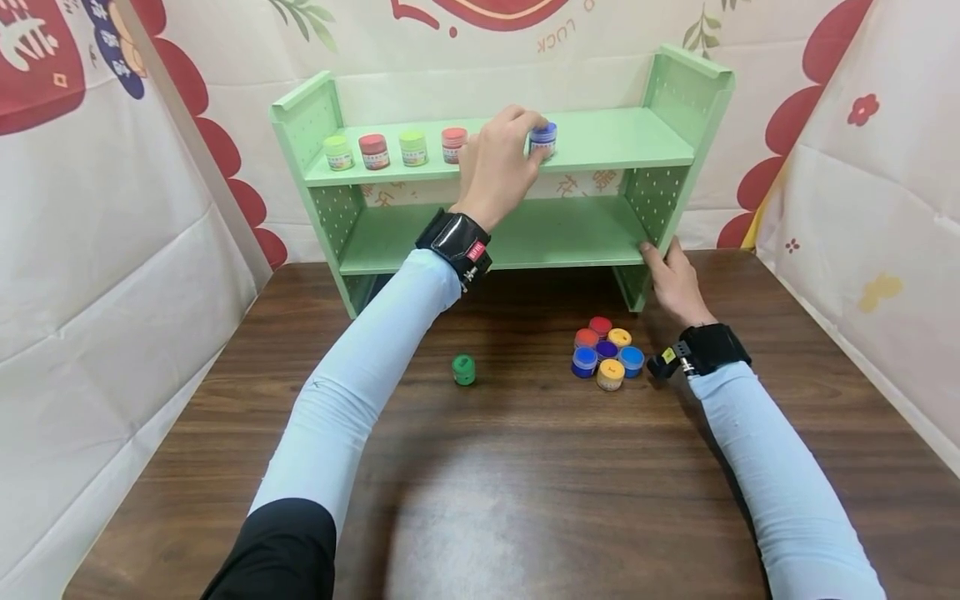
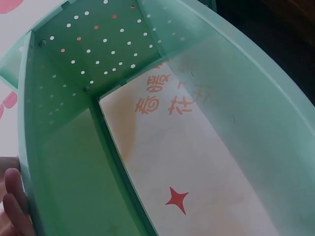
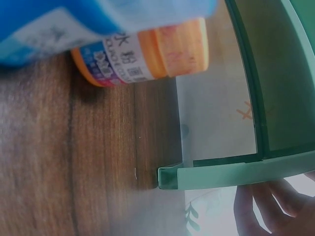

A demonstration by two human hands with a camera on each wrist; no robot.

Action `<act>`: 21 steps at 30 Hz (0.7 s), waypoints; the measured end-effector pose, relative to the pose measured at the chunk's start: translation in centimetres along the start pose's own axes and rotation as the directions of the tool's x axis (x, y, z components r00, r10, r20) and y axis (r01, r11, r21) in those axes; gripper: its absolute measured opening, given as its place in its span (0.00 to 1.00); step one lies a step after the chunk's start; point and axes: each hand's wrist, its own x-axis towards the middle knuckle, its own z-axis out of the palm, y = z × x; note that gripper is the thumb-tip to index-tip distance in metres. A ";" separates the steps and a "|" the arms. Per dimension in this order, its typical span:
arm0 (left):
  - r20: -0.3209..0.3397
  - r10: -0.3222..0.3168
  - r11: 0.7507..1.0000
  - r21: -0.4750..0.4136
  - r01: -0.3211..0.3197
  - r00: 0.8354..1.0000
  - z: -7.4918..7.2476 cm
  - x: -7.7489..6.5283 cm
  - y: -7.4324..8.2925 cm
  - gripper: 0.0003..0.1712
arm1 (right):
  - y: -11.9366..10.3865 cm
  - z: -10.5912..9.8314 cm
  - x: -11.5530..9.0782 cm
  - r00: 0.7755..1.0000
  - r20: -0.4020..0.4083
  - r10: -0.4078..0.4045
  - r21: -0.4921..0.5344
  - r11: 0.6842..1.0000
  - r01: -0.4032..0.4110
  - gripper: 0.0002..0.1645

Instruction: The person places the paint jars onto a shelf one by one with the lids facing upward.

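My left hand (image 1: 498, 162) pinches a paint jar with a blue lid (image 1: 544, 140) at the upper board of a green two-tier shelf (image 1: 495, 237). Whether the jar's base touches the board is hard to tell. In the left wrist view only some fingers (image 2: 15, 196) show past the board's edge; the jar is hidden there. My right hand (image 1: 678, 287) holds the shelf's right side panel low down, thumb at its front edge. The right wrist view shows fingers (image 3: 268, 209) against that panel's outer face. A row of green-lidded and red-lidded jars (image 1: 373, 152) stands left of my left hand.
Below the shelf, a cluster of paint jars (image 1: 611, 373) with red, orange, yellow and blue lids stands on the brown wooden table (image 1: 525, 500), near my right wrist. A single green jar (image 1: 464, 369) stands apart to the left. Printed cloth (image 1: 862, 208) hangs around the table.
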 end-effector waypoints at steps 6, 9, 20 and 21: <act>-0.030 0.075 0.995 -0.061 -0.077 0.997 -0.3 -0.7 -0.9 0.23 | -0.1 0.0 0.1 1.000 0.009 0.008 0.010 1.000 -0.008 0.44; -0.107 0.129 0.982 -0.121 -0.142 0.986 -0.1 -2.2 -1.8 0.24 | -0.2 0.0 0.0 1.000 0.011 0.014 0.013 1.000 -0.014 0.44; -0.152 0.161 0.945 -0.260 -0.196 0.975 2.8 -10.5 -6.7 0.21 | -0.2 0.0 -0.1 1.000 0.006 0.016 0.005 1.000 -0.016 0.44; -0.137 0.156 0.944 -0.271 -0.189 0.978 3.1 -11.1 -7.0 0.21 | -0.2 0.1 -0.1 1.000 0.006 0.016 0.003 1.000 -0.017 0.44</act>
